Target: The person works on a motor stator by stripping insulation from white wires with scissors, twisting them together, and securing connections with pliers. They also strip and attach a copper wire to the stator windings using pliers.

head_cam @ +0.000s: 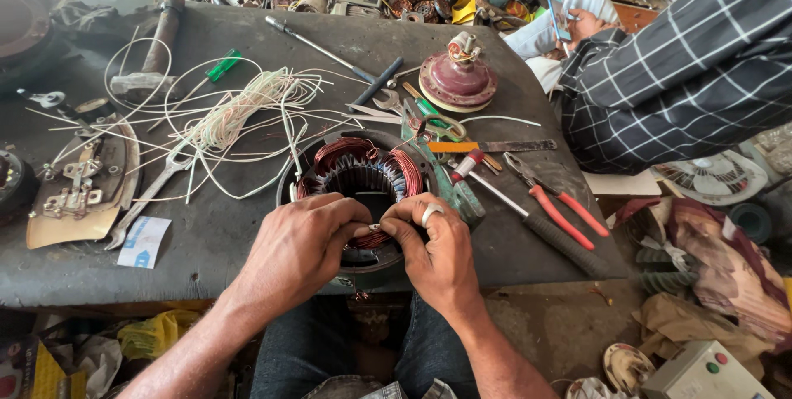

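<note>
A round motor stator [360, 169] with copper wire windings lies at the near edge of a dark workbench [247, 242]. My left hand [299, 249] and my right hand [435, 249] meet over its near rim. Both pinch a small white sleeve piece [374, 226] at the copper coil between their fingertips. A ring sits on a finger of my right hand.
A tangle of white wires [235, 110] lies left of the stator. Red-handled pliers [561, 205], a screwdriver [528, 217], a hacksaw blade [493, 146] and a maroon motor cap [458, 79] lie to the right. Another person in a checked shirt [685, 77] sits at far right.
</note>
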`<state>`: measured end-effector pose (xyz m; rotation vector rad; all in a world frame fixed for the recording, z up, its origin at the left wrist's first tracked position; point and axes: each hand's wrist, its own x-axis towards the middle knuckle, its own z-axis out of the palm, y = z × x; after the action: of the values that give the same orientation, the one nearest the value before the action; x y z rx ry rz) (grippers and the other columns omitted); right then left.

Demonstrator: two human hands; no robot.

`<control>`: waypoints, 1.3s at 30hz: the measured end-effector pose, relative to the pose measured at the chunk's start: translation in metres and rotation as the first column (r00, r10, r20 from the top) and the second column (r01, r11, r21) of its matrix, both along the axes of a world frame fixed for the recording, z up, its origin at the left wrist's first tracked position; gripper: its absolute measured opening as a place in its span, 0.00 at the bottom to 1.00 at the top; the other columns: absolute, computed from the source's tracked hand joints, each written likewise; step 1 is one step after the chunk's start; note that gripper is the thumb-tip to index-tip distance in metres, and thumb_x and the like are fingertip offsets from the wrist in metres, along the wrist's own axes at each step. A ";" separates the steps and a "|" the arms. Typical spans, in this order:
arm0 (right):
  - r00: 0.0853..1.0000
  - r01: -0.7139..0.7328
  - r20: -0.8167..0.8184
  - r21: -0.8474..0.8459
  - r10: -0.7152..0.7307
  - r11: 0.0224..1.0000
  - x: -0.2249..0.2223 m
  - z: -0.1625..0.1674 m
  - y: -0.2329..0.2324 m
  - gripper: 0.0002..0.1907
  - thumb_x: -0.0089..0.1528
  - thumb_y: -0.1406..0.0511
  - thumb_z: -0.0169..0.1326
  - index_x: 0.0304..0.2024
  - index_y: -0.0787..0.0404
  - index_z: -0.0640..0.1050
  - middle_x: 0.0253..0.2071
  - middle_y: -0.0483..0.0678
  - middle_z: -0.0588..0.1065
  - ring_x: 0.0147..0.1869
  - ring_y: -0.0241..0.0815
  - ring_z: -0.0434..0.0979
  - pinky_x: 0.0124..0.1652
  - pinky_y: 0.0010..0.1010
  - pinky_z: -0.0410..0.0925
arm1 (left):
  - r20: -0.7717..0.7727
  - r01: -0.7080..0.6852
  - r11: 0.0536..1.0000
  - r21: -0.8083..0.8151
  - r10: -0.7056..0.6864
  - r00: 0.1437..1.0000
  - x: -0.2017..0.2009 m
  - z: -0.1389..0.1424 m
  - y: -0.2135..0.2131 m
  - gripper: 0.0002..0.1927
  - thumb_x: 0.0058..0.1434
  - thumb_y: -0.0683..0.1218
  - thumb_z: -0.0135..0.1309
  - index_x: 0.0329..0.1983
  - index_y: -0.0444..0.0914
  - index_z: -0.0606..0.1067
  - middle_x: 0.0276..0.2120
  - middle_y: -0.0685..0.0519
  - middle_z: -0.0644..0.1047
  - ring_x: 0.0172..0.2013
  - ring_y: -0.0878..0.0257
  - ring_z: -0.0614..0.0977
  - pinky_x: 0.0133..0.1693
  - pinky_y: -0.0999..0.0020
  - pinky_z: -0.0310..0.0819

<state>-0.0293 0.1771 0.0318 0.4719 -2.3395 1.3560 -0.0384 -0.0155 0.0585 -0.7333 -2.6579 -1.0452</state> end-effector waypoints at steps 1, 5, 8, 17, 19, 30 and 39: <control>1.000 -0.001 -0.011 0.009 0.001 1.000 0.000 0.000 0.000 0.01 0.60 0.71 0.60 0.35 0.63 0.81 0.34 0.47 0.80 0.38 0.42 0.81 0.40 0.32 0.72 | 0.004 0.003 1.000 0.018 -0.003 1.000 0.000 0.000 0.000 0.07 0.60 0.46 0.56 0.37 0.39 0.81 0.31 0.51 0.82 0.32 0.52 0.84 0.34 0.57 0.75; 1.000 -0.003 -0.020 0.019 0.004 1.000 0.000 -0.001 0.001 0.01 0.60 0.71 0.61 0.34 0.63 0.81 0.34 0.47 0.79 0.38 0.42 0.81 0.40 0.33 0.71 | 0.009 0.009 0.995 0.099 -0.010 1.000 0.000 -0.003 0.002 0.06 0.56 0.45 0.61 0.34 0.38 0.81 0.30 0.51 0.82 0.31 0.52 0.84 0.33 0.59 0.76; 1.000 -0.001 -0.016 0.018 0.002 1.000 0.000 -0.001 0.001 0.01 0.60 0.71 0.61 0.34 0.63 0.81 0.33 0.47 0.79 0.38 0.42 0.80 0.40 0.33 0.71 | 0.051 -0.016 0.984 0.180 0.007 0.999 0.000 -0.004 0.003 0.07 0.53 0.46 0.64 0.33 0.38 0.82 0.29 0.51 0.83 0.31 0.54 0.86 0.33 0.61 0.78; 0.999 0.005 -0.035 0.014 -0.004 1.000 0.000 -0.002 0.000 0.01 0.61 0.71 0.60 0.34 0.63 0.81 0.33 0.47 0.79 0.38 0.42 0.81 0.41 0.33 0.71 | 0.003 0.017 0.997 0.069 -0.017 1.000 0.002 0.001 0.005 0.06 0.58 0.43 0.60 0.36 0.37 0.81 0.31 0.49 0.82 0.30 0.52 0.85 0.33 0.59 0.77; 1.000 0.013 -0.025 0.023 -0.013 1.000 0.000 -0.003 0.000 0.01 0.60 0.70 0.61 0.34 0.63 0.81 0.33 0.47 0.79 0.38 0.42 0.80 0.41 0.33 0.71 | 0.016 -0.005 0.999 0.034 0.005 1.000 0.005 0.003 0.008 0.05 0.57 0.43 0.60 0.35 0.37 0.82 0.30 0.50 0.83 0.29 0.54 0.85 0.32 0.60 0.77; 0.998 -0.049 0.034 -0.067 0.052 0.997 0.002 -0.006 0.005 0.03 0.61 0.71 0.59 0.37 0.64 0.82 0.37 0.48 0.80 0.41 0.40 0.82 0.43 0.30 0.74 | 0.316 -0.046 0.958 0.284 -0.048 0.947 -0.008 0.014 0.005 0.13 0.47 0.45 0.68 0.37 0.39 0.82 0.31 0.52 0.86 0.33 0.64 0.88 0.37 0.68 0.81; 0.970 0.000 -0.233 0.280 0.068 0.960 0.011 0.026 0.003 0.16 0.56 0.64 0.67 0.45 0.61 0.82 0.47 0.50 0.77 0.53 0.48 0.75 0.53 0.36 0.67 | -0.224 -0.205 0.959 0.197 0.247 0.943 0.027 -0.028 -0.039 0.13 0.46 0.44 0.67 0.37 0.39 0.82 0.43 0.49 0.78 0.49 0.53 0.79 0.51 0.58 0.72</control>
<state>-0.0182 0.1800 0.0576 0.7204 -2.3322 0.9242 -0.0111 -0.0546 0.0304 -0.4732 -2.3394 -1.0288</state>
